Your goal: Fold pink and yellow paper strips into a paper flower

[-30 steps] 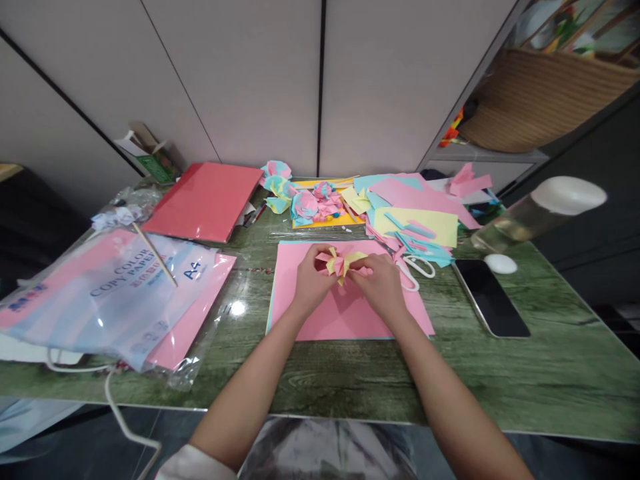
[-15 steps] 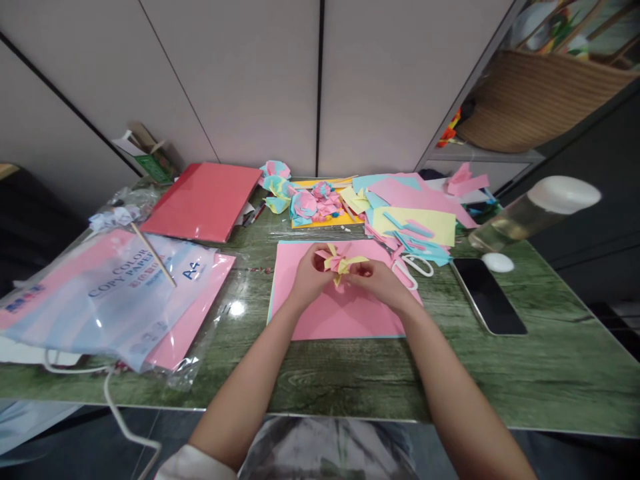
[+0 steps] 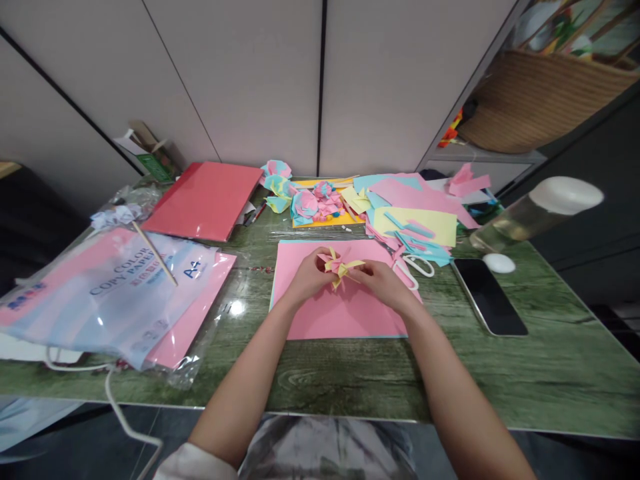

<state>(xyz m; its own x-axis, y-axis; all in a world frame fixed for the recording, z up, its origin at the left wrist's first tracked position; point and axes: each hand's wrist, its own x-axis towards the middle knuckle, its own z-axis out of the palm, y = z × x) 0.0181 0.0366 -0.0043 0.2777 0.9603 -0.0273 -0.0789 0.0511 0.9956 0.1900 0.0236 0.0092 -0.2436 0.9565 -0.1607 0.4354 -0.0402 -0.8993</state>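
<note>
Between my two hands is a pink and yellow paper flower (image 3: pixel 339 267) with petals sticking out on several sides. My left hand (image 3: pixel 313 272) grips it from the left, fingers closed at its edge. From the right, my right hand (image 3: pixel 379 277) pinches a yellow petal between thumb and fingers. Under both hands lies a stack of pink paper (image 3: pixel 345 317), with a blue-green sheet showing at its edge. White-handled scissors (image 3: pixel 419 267) lie just right of the stack, partly under paper scraps.
Finished-looking paper flowers (image 3: pixel 304 205) and cut paper scraps (image 3: pixel 425 227) sit behind the stack. A red folder (image 3: pixel 205 200) and a bag of copy paper (image 3: pixel 125 293) are on the left. To the right are a phone (image 3: pixel 490 297) and a bottle (image 3: pixel 537 210).
The flower has turned slightly between my fingers, and its yellow petals point differently. Both hands keep their hold in nearly the same place.
</note>
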